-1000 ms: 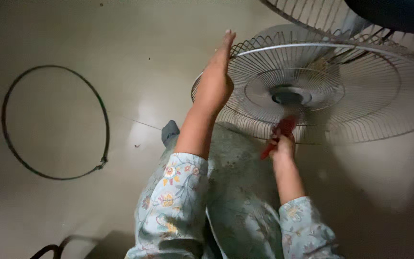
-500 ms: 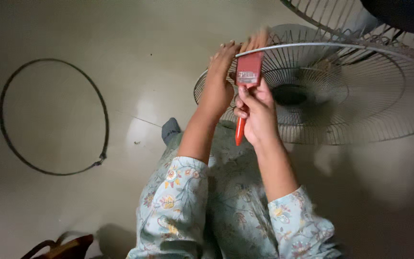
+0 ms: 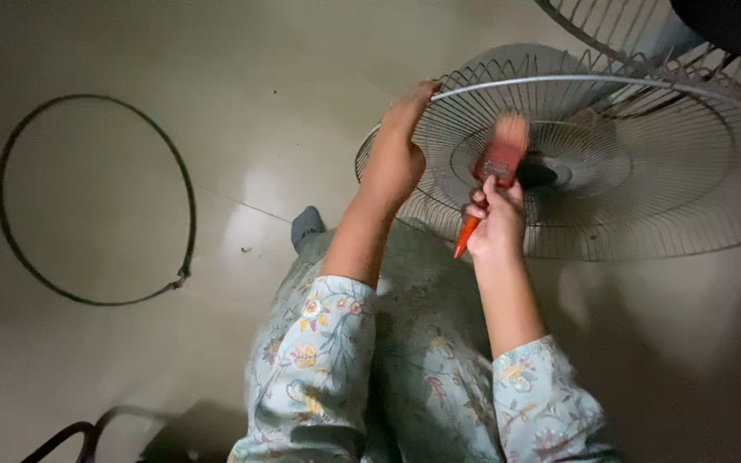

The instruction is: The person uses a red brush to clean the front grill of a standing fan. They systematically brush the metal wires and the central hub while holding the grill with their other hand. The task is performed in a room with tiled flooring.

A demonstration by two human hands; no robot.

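Right hand [image 3: 497, 225] pinching orange brush [image 3: 490, 176], long axis running near-left to far-right, bristles on fan guard [image 3: 645, 163] by the hub, left hand [image 3: 396, 154] clamped on the guard's left rim, nearer.

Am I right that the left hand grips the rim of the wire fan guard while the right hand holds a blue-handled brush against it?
Not quite: in the head view the brush has an orange-red handle, not blue. The left hand does grip the fan guard rim, and the right hand holds the brush against the wires.
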